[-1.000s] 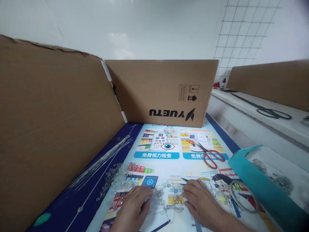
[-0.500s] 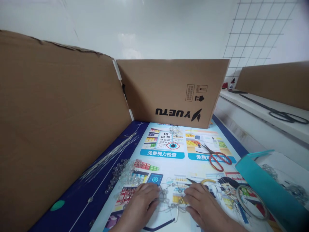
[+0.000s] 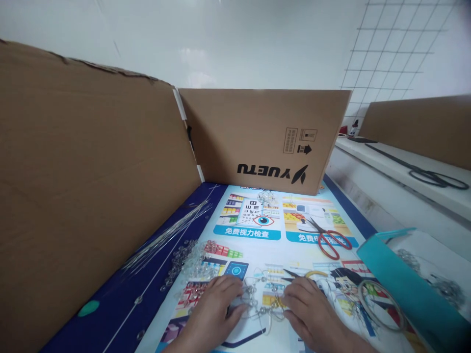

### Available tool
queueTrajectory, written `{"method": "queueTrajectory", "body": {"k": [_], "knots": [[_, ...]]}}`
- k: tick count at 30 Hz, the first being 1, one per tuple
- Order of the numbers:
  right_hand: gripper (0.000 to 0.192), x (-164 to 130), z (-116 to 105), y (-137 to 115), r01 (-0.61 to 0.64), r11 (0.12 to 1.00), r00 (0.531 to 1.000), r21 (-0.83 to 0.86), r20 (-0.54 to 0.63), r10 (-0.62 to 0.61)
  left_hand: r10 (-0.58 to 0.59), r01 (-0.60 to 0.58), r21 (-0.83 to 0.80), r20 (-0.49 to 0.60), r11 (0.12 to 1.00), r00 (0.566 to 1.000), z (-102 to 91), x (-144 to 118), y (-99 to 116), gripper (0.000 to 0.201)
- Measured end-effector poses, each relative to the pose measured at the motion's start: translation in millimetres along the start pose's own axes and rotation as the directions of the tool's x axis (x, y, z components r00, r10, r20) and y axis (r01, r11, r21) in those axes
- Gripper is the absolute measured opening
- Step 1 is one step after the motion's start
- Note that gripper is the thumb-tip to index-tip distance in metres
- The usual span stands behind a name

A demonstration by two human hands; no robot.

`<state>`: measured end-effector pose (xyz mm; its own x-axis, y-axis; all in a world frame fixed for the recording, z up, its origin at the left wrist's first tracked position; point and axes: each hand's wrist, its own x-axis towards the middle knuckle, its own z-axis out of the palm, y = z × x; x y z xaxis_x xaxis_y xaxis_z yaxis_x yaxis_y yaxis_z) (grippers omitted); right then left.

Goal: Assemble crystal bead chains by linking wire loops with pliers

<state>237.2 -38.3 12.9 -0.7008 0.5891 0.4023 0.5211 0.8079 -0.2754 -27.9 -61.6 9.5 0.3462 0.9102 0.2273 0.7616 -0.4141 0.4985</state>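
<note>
On the printed mat [image 3: 257, 245], left hand [image 3: 217, 306] and right hand [image 3: 309, 311] pinch beaded wire [image 3: 263, 306] with curled fingers

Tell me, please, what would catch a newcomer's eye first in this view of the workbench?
Probably the tall brown cardboard screen walling the left side and back, with YUETU printed upside down. Next, the bright printed mat on the table, where red-handled scissors lie right of centre. At the near edge, the left hand and right hand press on a tangle of beaded wire, with clear beads heaped to the left.
</note>
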Motion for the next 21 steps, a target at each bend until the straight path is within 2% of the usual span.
{"method": "queueTrajectory", "body": {"k": [3, 6, 10, 21], "knots": [[0.015, 0.0, -0.8, -0.2, 0.081, 0.997, 0.992, -0.012, -0.099, -0.082, 0.061, -0.062, -0.006, -0.142, 0.998, 0.988, 1.6, -3.2, -2.2, 0.006], [0.02, 0.3, -0.6, 0.2, 0.135, 0.99, 0.979, -0.043, -0.148, -0.14, 0.181, -0.188, 0.0, -0.268, 0.982, 0.946, 1.0, -5.6, 3.5, 0.013], [0.02, -0.5, 1.8, 0.4, 0.153, 0.986, 0.976, -0.065, -0.149, -0.161, 0.28, -0.283, 0.037, -0.309, 0.958, 0.909, -1.8, -5.3, 14.0, 0.02], [0.019, -2.0, 4.0, 2.5, 0.141, 0.99, 0.983, -0.022, -0.115, -0.143, 0.272, -0.295, 0.001, -0.385, 0.956, 0.882, 0.0, -9.1, 7.0, 0.02]]}}
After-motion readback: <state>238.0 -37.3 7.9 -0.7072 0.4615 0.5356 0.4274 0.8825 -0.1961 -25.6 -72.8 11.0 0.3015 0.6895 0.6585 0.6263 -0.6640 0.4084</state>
